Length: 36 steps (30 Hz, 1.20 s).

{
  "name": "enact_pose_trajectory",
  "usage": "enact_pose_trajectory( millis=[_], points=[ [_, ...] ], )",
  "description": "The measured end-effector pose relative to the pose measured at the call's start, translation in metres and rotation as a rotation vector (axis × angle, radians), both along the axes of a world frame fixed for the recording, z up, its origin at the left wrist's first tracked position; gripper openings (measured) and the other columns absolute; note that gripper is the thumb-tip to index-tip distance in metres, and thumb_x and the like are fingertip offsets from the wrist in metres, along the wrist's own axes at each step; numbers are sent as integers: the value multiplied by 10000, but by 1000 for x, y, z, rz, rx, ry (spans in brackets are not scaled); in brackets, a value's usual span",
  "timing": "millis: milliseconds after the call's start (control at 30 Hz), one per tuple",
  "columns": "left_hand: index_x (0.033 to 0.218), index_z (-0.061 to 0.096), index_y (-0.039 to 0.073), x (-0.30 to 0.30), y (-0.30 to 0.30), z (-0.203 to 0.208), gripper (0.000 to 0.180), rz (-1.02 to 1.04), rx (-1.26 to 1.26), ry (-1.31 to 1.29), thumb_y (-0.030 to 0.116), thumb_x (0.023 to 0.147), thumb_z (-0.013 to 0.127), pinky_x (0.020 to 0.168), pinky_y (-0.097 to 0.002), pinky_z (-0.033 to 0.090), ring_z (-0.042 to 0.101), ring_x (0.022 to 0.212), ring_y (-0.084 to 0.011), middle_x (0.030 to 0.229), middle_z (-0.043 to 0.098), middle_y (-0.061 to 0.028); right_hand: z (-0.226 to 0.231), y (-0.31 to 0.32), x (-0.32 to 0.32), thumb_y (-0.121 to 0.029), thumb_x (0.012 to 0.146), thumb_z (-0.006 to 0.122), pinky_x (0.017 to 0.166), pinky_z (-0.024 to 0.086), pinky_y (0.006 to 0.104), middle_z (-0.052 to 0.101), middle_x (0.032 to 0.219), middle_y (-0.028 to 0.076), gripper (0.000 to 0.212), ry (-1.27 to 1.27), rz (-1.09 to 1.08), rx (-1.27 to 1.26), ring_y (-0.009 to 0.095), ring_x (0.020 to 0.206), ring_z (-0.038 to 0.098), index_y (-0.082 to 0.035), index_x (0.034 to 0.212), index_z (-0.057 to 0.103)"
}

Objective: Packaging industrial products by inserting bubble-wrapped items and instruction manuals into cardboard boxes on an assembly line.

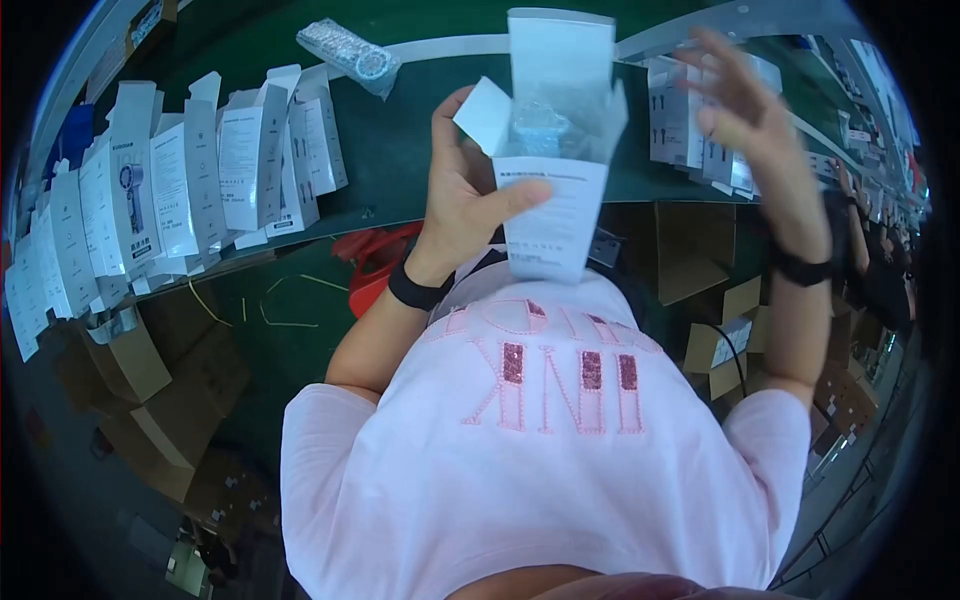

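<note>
My left hand (pixel 465 195) is wrapped round an upright white carton (pixel 552 225) in front of my chest, thumb across its printed front. The carton's top and side flaps stand up. Inside its mouth shows a pale item in bubble wrap (pixel 538 130), partly sunk in the box. Raised to the right, my right hand (pixel 745 115) is blurred by motion. Its fingers are apart and nothing shows in them. Behind that hand stand closed-looking white cartons (pixel 678 125) on the green table.
Several white cartons with raised flaps (pixel 185 190) line the table's left side. A bubble-wrapped device (pixel 350 55) lies at the back on the green table (pixel 400 130). Brown cardboard boxes (pixel 692 250) and a red object (pixel 375 268) are below the table edge. Another person (pixel 885 260) is at far right.
</note>
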<state>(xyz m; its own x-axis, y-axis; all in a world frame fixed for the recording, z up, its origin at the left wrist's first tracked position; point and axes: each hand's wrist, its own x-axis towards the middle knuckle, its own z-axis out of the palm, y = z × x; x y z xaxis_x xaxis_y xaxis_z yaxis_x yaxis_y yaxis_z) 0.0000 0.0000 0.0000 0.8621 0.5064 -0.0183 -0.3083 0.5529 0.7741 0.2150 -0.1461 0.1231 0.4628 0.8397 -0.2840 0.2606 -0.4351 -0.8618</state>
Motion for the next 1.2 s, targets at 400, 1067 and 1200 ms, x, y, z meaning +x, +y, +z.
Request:
enact_pose_trajectory(
  millis=[400,1067,1200],
  points=[
    [1283,519,60,29,-39,27,638,-523,383,-47,150,731,825,886,-328,513,585,1085,-199,1229,548,-92,-38,-63,-58,-122,846,609,956,446,339,600,1194,103,537,937,-518,150,173,1075,585,-19,1348,447],
    [1204,540,36,136,-147,31,569,-664,383,84,151,729,831,743,-288,536,636,923,-170,1052,622,-119,-16,-202,3,-70,888,580,938,453,364,581,1240,162,276,-347,-33,157,279,1063,583,-44,1150,662],
    [1204,547,14,156,-170,40,494,-587,344,144,63,771,779,818,-310,529,624,1009,-197,1111,608,-101,-23,-223,16,-166,760,776,1000,434,389,418,1425,191,528,-393,-107,172,289,1266,472,-84,1254,610]
  ],
)
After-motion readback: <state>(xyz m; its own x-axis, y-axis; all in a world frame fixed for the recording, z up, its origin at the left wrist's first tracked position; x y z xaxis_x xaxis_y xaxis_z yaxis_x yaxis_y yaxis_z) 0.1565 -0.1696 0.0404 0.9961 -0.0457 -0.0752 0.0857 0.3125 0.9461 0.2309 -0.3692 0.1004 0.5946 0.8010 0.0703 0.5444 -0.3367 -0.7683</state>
